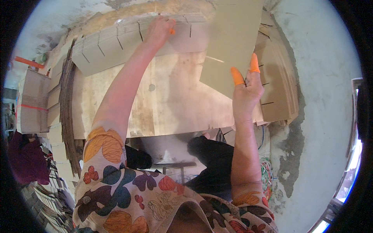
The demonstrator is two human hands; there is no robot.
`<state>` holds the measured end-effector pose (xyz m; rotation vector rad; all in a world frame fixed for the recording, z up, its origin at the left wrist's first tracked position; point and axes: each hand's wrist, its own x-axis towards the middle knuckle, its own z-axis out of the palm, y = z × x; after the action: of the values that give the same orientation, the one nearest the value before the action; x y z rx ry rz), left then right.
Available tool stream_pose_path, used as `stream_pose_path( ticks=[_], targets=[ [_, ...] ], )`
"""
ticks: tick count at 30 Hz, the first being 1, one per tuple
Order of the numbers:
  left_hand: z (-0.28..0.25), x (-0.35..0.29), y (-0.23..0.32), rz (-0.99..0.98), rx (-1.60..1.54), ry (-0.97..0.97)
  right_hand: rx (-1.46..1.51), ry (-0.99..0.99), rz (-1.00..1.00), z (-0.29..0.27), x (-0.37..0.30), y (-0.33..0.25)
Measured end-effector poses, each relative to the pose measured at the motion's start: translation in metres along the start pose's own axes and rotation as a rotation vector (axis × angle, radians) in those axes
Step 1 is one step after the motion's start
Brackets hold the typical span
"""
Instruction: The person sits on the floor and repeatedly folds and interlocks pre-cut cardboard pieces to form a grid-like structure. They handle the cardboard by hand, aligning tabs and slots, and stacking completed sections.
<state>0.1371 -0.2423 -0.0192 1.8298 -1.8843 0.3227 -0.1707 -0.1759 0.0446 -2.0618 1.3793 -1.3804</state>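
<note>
My right hand (248, 91), with orange finger cots on the thumb and a finger, grips the lower right edge of a large flat cardboard sheet (233, 42). The sheet is raised and tilted over the right part of the wooden table (171, 93). At the far side, my left hand (160, 29) reaches over a row of slotted cardboard pieces (128, 39). Its fingers are curled at the top edge of the row, and orange cots show on them. The fingertips are partly hidden, but they appear closed on the slotted cardboard.
More slotted cardboard (278, 77) stands at the right end, beside the wall (326, 116). Another long stack (67, 97) runs along the left side, next to a bundle bound with red strap (33, 103). Under the table's near edge is a small bench (175, 165).
</note>
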Motion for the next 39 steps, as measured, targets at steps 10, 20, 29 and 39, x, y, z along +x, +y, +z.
stream_pose_path(
  ticks=[10,20,29,39],
  targets=[
    [-0.037,-0.005,0.030,-0.115,-0.117,-0.339,0.173,-0.009,0.060,-0.002,-0.007,-0.013],
    [-0.024,-0.009,0.021,0.206,0.146,0.047,0.063,0.001,0.004,-0.006,-0.006,-0.010],
    [-0.028,-0.016,0.039,0.276,0.098,-0.168,-0.082,-0.045,-0.025,-0.010,-0.006,-0.013],
    [-0.059,-0.034,0.095,0.141,0.029,-0.478,-0.117,-0.026,-0.150,-0.005,-0.006,-0.015]
  ],
)
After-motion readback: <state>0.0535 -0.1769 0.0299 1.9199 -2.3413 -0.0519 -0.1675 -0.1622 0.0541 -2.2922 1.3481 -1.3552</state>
